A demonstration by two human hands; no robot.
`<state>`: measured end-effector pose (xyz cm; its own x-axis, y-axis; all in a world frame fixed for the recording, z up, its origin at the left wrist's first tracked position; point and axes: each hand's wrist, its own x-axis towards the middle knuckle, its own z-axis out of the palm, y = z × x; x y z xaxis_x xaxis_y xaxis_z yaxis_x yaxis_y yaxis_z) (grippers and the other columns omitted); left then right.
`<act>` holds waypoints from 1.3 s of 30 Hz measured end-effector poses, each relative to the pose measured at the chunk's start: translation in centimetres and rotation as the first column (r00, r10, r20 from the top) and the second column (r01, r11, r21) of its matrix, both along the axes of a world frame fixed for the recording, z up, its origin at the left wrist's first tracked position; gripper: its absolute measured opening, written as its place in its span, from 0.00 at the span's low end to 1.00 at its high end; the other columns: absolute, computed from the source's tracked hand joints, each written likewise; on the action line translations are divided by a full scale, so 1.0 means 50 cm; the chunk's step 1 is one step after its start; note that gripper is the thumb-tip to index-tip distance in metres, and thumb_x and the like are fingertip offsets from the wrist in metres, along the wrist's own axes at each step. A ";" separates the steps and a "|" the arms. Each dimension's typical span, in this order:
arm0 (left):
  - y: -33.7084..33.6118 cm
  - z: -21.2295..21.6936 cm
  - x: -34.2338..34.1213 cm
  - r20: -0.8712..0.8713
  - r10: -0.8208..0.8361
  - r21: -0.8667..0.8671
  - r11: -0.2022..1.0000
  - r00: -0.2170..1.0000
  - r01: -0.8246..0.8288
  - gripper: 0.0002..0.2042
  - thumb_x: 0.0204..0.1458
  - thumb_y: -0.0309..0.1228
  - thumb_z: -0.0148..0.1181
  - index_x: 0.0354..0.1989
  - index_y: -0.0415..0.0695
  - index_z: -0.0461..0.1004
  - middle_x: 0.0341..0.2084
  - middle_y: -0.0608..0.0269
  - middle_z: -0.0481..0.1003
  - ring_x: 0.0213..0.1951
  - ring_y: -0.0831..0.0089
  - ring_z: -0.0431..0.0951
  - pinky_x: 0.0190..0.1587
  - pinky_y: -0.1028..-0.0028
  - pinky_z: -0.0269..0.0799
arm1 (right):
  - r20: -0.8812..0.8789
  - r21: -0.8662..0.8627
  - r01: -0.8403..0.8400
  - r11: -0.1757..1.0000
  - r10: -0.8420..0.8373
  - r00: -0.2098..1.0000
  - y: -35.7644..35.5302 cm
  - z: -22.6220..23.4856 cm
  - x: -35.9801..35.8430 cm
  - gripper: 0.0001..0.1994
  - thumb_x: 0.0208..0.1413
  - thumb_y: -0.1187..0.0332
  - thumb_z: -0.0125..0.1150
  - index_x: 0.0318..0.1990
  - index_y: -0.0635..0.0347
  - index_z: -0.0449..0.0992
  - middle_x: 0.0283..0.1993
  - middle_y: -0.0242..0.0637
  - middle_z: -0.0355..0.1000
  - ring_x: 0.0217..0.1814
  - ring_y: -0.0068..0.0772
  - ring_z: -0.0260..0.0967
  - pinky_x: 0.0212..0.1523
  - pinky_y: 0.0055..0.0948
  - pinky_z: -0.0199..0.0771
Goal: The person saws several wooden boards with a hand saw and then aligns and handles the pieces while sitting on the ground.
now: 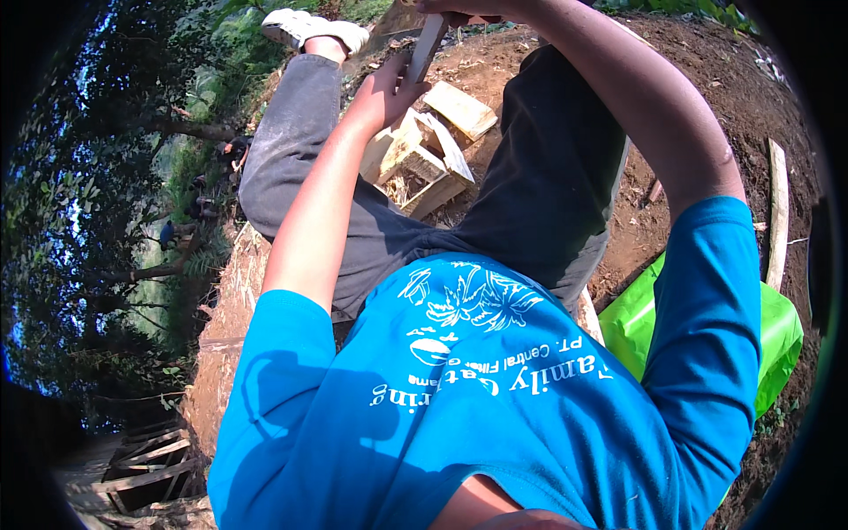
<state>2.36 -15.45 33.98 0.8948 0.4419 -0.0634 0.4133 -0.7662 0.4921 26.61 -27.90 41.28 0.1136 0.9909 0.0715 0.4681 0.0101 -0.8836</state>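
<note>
My left hand [385, 95] is closed around the lower end of a flat, grey-brown bar [427, 48], whose exact kind I cannot make out. At the top edge of the picture, my right hand [477, 9] is closed at the bar's upper end, partly cut off from view. Below the bar, between my spread legs, pale cut wood pieces [426, 162] lie in a rough box shape. A separate pale wood block [462, 110] rests beside them on the soil.
Bright green plastic sheeting [777, 340] lies on the ground to my right, near a long pale wood strip [776, 212]. Brown soil [654, 238] surrounds my right leg. Trees stand to the left, with wooden slats [150, 455] at lower left.
</note>
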 end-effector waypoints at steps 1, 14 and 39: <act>0.001 0.001 -0.001 -0.022 0.023 -0.066 0.998 0.999 -0.025 0.42 0.52 0.51 0.72 0.70 0.39 0.62 0.61 0.44 0.74 0.61 0.54 0.77 0.61 0.58 0.73 | 0.006 -0.006 0.009 1.000 -0.009 1.000 -0.002 0.000 -0.003 0.07 0.60 0.63 0.64 0.32 0.54 0.81 0.24 0.27 0.75 0.21 0.18 0.71 0.21 0.24 0.68; 0.154 -0.114 -0.025 -0.454 -0.087 0.171 0.968 0.887 0.183 0.28 0.47 0.44 0.74 0.54 0.42 0.78 0.47 0.45 0.81 0.50 0.52 0.82 0.53 0.59 0.77 | 0.017 0.046 0.468 0.883 -0.469 0.883 -0.015 -0.008 0.043 0.13 0.59 0.57 0.66 0.31 0.56 0.83 0.24 0.34 0.78 0.23 0.24 0.75 0.26 0.28 0.75; 0.150 -0.129 0.047 -0.597 -0.168 0.148 0.938 0.785 0.313 0.27 0.54 0.55 0.66 0.47 0.40 0.82 0.44 0.47 0.83 0.48 0.52 0.83 0.50 0.58 0.77 | -0.076 -0.131 0.557 0.820 -0.569 0.819 -0.041 -0.050 0.041 0.13 0.69 0.56 0.61 0.44 0.57 0.83 0.26 0.22 0.72 0.24 0.13 0.66 0.24 0.20 0.66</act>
<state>4.73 -7.95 27.53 0.8067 0.2838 -0.5184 0.3474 -0.9373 0.0275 28.68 -29.93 38.76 0.6552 0.7525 -0.0676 0.2680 -0.3151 -0.9105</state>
